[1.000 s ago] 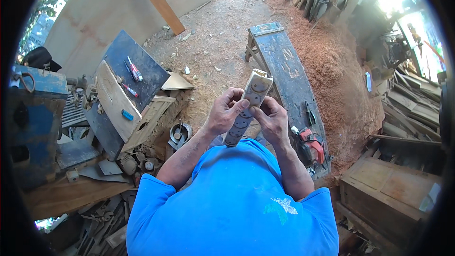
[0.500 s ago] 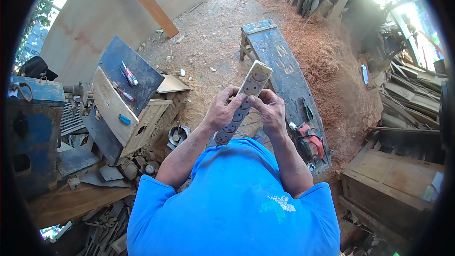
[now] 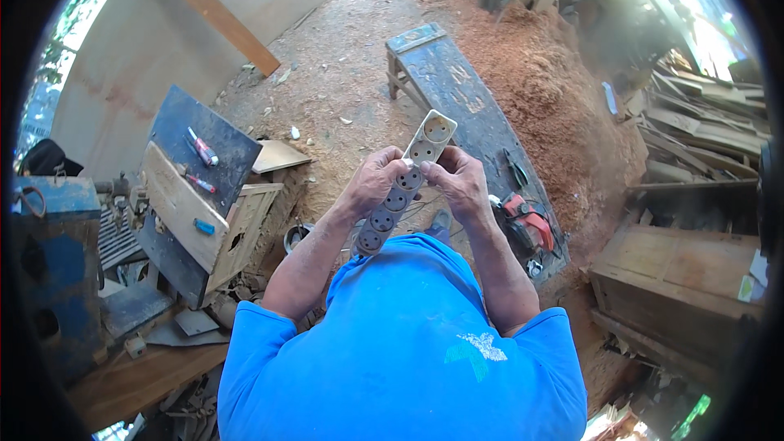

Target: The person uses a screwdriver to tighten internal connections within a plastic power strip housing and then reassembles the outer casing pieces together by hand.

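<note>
A long off-white power strip (image 3: 395,199) with a row of round sockets slants across in front of my chest, its far end pointing away and to the right. My left hand (image 3: 376,184) closes on its left edge, thumb on top. On the opposite edge my right hand (image 3: 460,183) grips it too, the thumb pressed near the sockets. Both sets of fingers curl partly out of sight beneath it. The near end of the strip reaches my blue shirt (image 3: 400,343).
To the right stands a worn blue bench (image 3: 469,98) bearing a red power tool (image 3: 529,224) and pliers (image 3: 516,170). At left, screwdrivers (image 3: 202,147) lie on a dark board (image 3: 224,122). Wood shavings (image 3: 531,82) heap behind the bench; a wooden cabinet (image 3: 670,269) sits at far right.
The view has swung, so the surroundings sit further left. The power strip has shifted slightly nearer and left in the picture, and my thumbs are a little further apart on it.
</note>
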Available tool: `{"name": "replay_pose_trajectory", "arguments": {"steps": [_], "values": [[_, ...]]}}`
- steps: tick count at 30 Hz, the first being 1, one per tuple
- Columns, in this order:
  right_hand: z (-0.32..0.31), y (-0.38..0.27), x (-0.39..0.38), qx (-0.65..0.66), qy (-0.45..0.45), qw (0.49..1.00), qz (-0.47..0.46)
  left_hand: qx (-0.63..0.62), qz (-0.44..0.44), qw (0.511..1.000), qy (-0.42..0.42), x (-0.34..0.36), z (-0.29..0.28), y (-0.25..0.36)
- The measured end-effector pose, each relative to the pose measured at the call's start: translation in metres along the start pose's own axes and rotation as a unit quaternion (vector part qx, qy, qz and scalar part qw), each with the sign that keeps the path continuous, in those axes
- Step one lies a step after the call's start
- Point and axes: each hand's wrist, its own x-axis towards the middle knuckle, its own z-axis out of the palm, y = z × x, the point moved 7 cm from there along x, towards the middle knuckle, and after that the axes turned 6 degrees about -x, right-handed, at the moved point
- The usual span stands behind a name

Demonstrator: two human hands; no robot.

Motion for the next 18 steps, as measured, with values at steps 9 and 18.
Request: {"name": "replay_pose_trajectory", "arguments": {"steps": [9, 18], "values": [[-0.09, 0.014, -0.058, 0.178, 0.24, 0.953, -0.044, 0.109, -0.13, 0.944, -0.282, -0.018, 0.009, -0.016], [-0.095, 0.033, -0.177, 0.206, 0.404, 0.887, -0.08, 0.154, -0.166, 0.884, -0.409, -0.022, 0.049, -0.056]]}}
